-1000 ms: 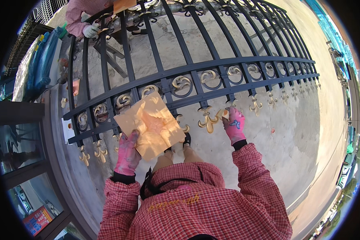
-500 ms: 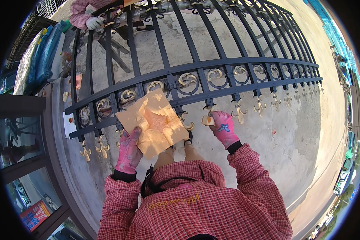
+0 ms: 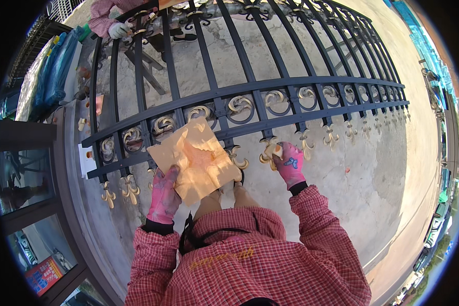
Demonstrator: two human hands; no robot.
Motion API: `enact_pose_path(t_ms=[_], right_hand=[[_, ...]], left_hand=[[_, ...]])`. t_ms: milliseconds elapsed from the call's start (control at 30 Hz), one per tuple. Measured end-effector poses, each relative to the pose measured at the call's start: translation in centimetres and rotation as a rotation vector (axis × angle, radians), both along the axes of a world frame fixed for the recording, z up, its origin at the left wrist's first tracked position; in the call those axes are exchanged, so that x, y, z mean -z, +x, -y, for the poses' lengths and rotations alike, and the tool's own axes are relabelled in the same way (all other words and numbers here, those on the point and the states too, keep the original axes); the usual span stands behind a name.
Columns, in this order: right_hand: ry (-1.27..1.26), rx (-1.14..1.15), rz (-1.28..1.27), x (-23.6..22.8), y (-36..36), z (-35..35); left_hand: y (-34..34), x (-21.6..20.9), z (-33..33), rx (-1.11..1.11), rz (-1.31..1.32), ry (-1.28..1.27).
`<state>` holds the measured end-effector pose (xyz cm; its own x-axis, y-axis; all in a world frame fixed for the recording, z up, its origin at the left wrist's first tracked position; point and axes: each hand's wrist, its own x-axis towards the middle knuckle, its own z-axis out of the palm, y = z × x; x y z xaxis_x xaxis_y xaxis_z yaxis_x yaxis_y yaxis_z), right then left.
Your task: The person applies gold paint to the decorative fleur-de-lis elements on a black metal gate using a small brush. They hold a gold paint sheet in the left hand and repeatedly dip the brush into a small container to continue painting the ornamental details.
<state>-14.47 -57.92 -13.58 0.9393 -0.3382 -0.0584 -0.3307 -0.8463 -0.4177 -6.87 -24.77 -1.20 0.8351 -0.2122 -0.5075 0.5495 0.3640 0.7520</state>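
My left hand, in a pink glove, grips the lower left edge of a square tan board that looks like cardboard. Coppery, shiny smears cover the board's middle. Between the fingers of my right hand, gloved in pink with a blue butterfly on its back, is a small pale sponge block with an orange-brown stain. The block is against or right beside a gold spear-shaped finial on the dark metal fence panel. More gold finials line this near edge, with gold scrolls set between the rails.
Across the panel, a co-worker's white-gloved hand is at its far left corner. A dark trestle stands under the bars. Blue-wrapped bundles lie at the left, beside a dark-framed glass door. Concrete floor extends to the right.
My right hand has shifted slightly right, and the sponge block has turned and come up to the finial. My left hand and the board are nearly still.
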Motion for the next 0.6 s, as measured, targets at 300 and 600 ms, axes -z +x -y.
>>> enact_pose_path(t_ms=[300,600], right_hand=[[-0.012,0.126,0.083,0.2,1.2,1.1],[0.040,0.219,-0.003,0.2,1.2,0.4]], left_hand=[[0.4,-0.5,0.1,-0.002,-0.033,0.026],[0.6,-0.1,-0.3,-0.007,-0.028,-0.004]])
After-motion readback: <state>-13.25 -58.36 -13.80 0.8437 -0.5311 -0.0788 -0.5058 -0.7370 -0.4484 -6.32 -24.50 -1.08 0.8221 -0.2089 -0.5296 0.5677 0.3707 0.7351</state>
